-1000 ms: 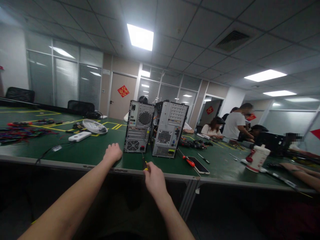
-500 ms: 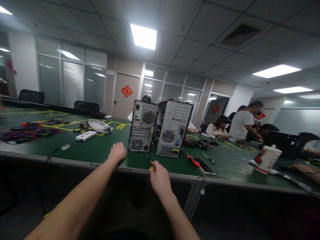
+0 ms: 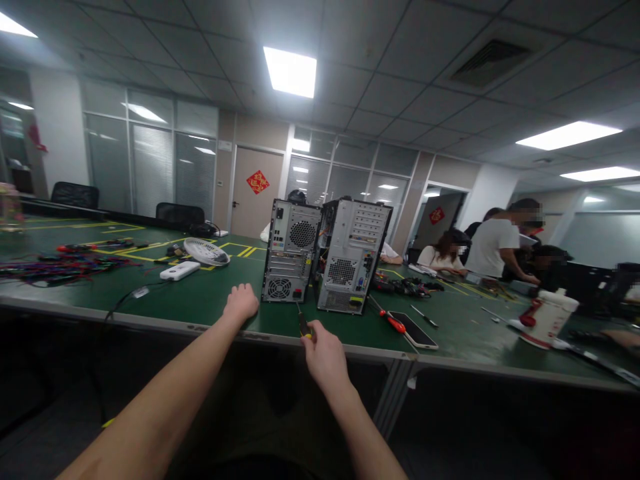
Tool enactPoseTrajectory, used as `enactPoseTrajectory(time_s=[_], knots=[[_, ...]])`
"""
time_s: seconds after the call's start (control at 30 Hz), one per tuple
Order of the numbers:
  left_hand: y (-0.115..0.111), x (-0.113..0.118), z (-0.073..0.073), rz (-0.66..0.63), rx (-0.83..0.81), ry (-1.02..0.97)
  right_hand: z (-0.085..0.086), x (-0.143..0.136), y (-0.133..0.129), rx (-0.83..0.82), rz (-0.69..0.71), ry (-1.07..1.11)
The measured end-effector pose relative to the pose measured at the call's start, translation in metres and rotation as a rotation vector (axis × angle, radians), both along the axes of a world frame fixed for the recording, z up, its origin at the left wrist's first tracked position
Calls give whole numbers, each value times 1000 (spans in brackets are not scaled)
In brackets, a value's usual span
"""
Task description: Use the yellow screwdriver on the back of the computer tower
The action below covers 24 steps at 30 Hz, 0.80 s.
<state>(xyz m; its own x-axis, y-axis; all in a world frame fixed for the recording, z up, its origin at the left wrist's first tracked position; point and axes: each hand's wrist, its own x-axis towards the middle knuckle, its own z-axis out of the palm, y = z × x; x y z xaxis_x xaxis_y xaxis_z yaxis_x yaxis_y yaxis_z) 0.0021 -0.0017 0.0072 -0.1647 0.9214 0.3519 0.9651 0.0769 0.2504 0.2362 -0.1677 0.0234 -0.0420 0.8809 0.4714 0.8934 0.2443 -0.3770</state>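
Observation:
Two grey computer towers, a left tower (image 3: 289, 267) and a right tower (image 3: 350, 267), stand side by side on the green table with their rear panels facing me. My right hand (image 3: 325, 353) grips a screwdriver (image 3: 303, 322) with a dark and yellow handle. Its shaft points up at the lower right corner of the left tower, by the power socket; whether the tip touches a screw is too small to tell. My left hand (image 3: 241, 303) rests on the table just left of that tower, fingers curled in. Anything inside the curled fingers is hidden.
Right of the towers lie a red screwdriver (image 3: 394, 323), a phone (image 3: 414, 331) and a white cup (image 3: 547, 320). To the left are a power strip (image 3: 180, 270), a white round grille (image 3: 207, 252) and a heap of thin cables (image 3: 55, 268). People (image 3: 493, 247) work at the far right.
The view has shifted slightly, so everything sits a little further right. Both hands keep about the same places, the right one still on the screwdriver.

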Motion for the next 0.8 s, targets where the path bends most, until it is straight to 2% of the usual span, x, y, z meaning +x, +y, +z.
enactPoseTrajectory(time_s=[0.43,0.8], knots=[[1,0,0,-1,-4,12,1,-2,-1,1,18,-26],[1,0,1,4,-24,-1,2,-5,-1,-49,-26,-37]])
